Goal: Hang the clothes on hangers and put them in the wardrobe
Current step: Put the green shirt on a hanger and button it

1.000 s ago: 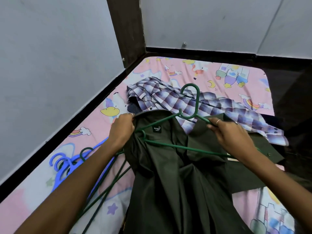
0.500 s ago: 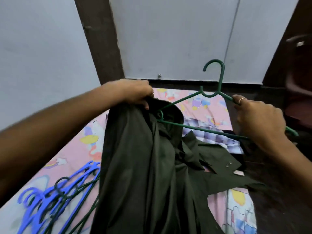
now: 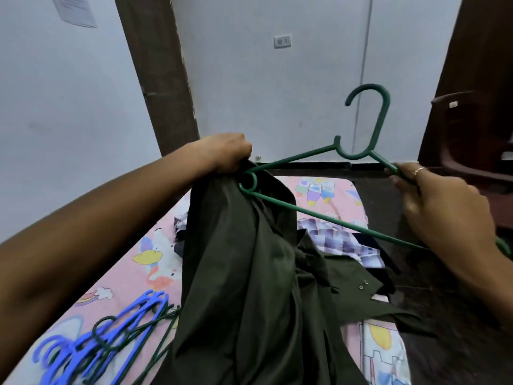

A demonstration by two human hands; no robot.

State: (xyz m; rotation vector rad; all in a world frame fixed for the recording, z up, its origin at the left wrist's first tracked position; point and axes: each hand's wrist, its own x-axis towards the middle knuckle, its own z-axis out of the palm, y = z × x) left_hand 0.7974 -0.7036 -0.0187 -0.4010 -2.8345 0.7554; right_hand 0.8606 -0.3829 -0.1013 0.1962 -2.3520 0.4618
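Dark green shirt is hanging half-threaded on a green hanger, lifted above the bed.

Going left to right: the left hand is reaching in from the near left with fingers bunched tight around the shirt's shoulder and collar, right at the hanger's left end; only that end is sitting inside the cloth, so I'd say the fabric is liable to slide off if that pinch is loosening. The rest of the shirt is drooping onto the pink bedsheet, above the spare hangers piled near left, and a trailing sleeve could be snagging them. The plaid shirt is lying behind. Far right, the right hand is gripping the hanger's other arm, wrist raised, fingers curled round it; tilting it further risks the collar slipping free.
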